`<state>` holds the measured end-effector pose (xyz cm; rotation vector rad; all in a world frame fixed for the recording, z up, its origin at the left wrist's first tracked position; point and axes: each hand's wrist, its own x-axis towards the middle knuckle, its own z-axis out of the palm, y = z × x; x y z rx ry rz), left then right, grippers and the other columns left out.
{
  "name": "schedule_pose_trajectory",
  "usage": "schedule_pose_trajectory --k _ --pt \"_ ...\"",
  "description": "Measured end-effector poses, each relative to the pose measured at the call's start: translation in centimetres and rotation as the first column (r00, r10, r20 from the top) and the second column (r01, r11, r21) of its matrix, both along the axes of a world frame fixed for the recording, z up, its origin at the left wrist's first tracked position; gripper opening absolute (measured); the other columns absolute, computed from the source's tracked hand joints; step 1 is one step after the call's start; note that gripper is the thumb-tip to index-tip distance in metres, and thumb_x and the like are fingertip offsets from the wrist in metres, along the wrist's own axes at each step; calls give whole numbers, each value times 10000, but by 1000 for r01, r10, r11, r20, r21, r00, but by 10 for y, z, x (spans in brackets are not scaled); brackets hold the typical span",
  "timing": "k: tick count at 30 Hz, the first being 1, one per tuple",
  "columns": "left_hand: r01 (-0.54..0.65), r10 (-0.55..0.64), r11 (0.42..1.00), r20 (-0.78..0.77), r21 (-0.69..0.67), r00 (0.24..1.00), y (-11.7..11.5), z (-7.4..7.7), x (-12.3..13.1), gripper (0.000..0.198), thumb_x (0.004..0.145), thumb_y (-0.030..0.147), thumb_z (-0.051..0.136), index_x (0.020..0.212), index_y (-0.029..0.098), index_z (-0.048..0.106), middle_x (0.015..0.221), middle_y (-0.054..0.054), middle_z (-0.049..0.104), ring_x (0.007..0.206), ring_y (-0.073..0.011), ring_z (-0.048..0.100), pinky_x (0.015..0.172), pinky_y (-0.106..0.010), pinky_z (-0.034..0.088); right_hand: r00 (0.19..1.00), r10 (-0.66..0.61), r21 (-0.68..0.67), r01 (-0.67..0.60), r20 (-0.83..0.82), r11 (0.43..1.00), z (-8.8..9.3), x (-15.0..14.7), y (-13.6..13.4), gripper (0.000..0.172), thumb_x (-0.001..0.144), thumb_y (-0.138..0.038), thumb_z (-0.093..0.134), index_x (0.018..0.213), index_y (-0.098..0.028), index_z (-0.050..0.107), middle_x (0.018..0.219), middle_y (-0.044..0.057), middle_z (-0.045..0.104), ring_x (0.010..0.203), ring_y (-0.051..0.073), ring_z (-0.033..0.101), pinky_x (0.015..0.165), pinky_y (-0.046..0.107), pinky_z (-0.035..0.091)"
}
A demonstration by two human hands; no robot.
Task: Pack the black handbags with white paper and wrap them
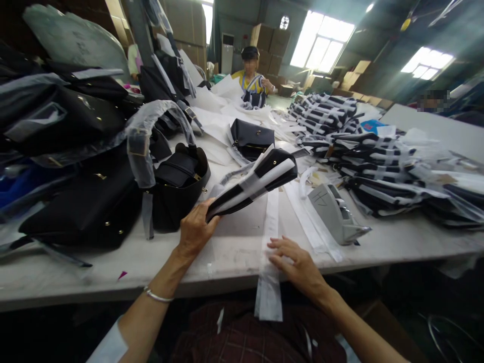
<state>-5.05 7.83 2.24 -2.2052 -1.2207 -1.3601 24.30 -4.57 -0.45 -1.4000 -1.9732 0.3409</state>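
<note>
My left hand (197, 227) is closed on the near end of a flat black bag (278, 160), which tilts up and away to the right. White padding strips and a translucent band wrap around that bag. My right hand (293, 259) lies at the table's front edge, fingers stretched over a long translucent plastic strip (269, 282) that hangs off the edge. Whether the fingertips press on the strip I cannot tell. Just left of the held bag stands an open black handbag (177, 176), its strap (139, 146) wrapped in clear plastic. A smaller black bag (251, 138) sits farther back.
Wrapped black bags (83, 191) pile up on the left. On the right is a stack of flat bags with white padding (378, 159). A grey tape dispenser (333, 214) stands near more plastic strips (308, 217). Across the table a person (249, 80) handles another bag.
</note>
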Motion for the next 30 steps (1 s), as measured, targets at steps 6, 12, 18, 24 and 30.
schedule_pose_trajectory --k 6,12,18,24,30 --pt "1 -1 1000 5 -31 1000 -3 -1 0 392 896 277 649 1263 171 559 1152 -109 726 1013 -261 720 908 -357 577 955 -294 19 293 27 956 -7 16 74 438 849 -384 667 1230 -168 680 1387 172 599 1350 342 499 1158 591 317" --pt "4 -3 999 24 -42 1000 -3 -2 -1 404 881 254 659 1265 178 559 1150 -100 726 1008 -255 719 921 -345 572 935 -333 64 342 -121 937 -22 22 98 197 830 -422 650 822 -247 741 1085 79 735 1073 264 649 974 442 490" --pt "8 -4 997 52 -76 999 -2 -7 -2 424 880 259 649 1288 193 557 1172 -96 721 1029 -263 712 923 -366 574 925 -359 68 369 -127 927 2 57 114 241 753 -474 693 692 -242 715 861 71 752 881 277 661 945 482 459" --pt "10 -4 997 76 -70 997 -3 -5 -1 393 886 274 651 1257 171 570 1142 -100 727 1010 -252 716 915 -344 574 888 -356 14 376 -290 926 39 71 122 372 801 -571 647 791 -207 725 1095 114 756 1043 294 684 986 492 469" --pt "6 4 995 94 -101 996 -1 -3 -1 411 882 285 657 1269 182 561 1133 -94 726 1011 -255 714 900 -347 577 900 55 -184 -148 -432 972 37 -30 94 222 847 -430 690 816 -217 742 1149 87 748 1123 261 675 1003 442 504"
